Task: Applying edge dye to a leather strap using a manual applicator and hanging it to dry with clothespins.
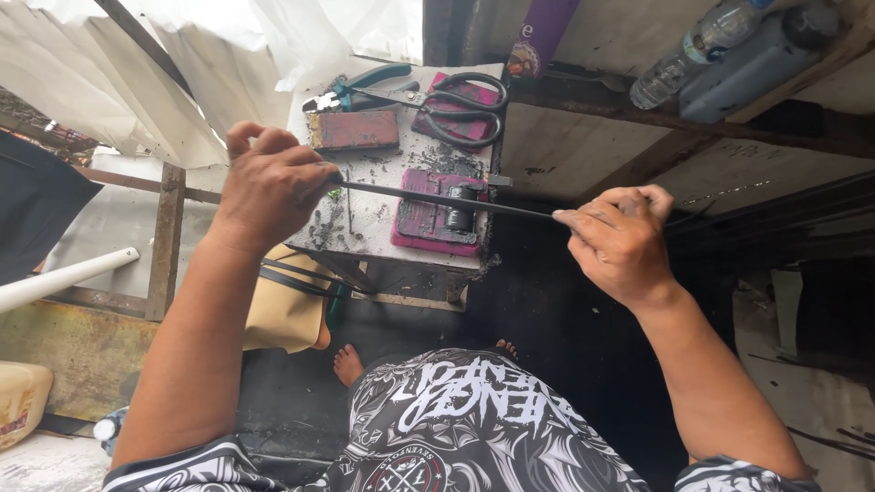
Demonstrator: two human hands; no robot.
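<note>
A long thin black strip (447, 199) stretches between my two hands above a small dirty white work table (383, 219). My left hand (269, 187) is closed around its left end. My right hand (620, 241) pinches its right part between thumb and fingers, and more dark strip trails off to the right. The strip passes over a small black fixture mounted on a pink block (437, 219) at the table's near right corner.
On the table lie black-handled scissors (465, 109), teal-handled pliers (360, 91), and a reddish block (354, 130). A clear bottle (697, 50) and grey case rest on a shelf at top right. White sheeting hangs at left. My bare feet (348, 364) stand below.
</note>
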